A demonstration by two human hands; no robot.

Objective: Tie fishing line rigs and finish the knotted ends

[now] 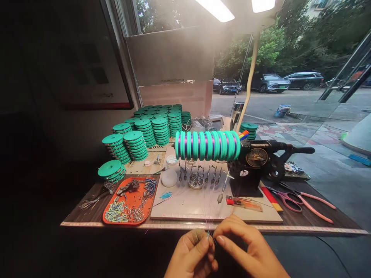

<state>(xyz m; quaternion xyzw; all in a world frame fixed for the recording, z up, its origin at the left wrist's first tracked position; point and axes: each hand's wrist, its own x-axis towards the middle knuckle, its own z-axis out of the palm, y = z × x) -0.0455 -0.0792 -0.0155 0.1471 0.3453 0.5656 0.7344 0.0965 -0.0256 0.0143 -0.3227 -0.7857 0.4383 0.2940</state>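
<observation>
My left hand [194, 253] is closed in a pinch on a small light-blue piece [208, 234] with thin line attached, just below the table's front edge. Close beside it, my right hand [249, 244] pinches at the same fine line, its thumb and index fingertips nearly together. Faint purple strands rise from the fingers toward a row of turquoise spools [207, 146] wound with purple line. Those spools sit on the shaft of a black hand-crank winder [255, 158]. Several grey sinkers [206, 178] hang beneath the spools. Exactly how the line passes between the fingertips is too fine to tell.
An orange tray [106, 216] of small parts stands left on the table. Stacked green spools [135, 146] fill the back left. A cutter knife [245, 204], scissors [290, 201] and pink-handled pliers [317, 206] lie at right. A round white container [169, 178] sits on the board [185, 210].
</observation>
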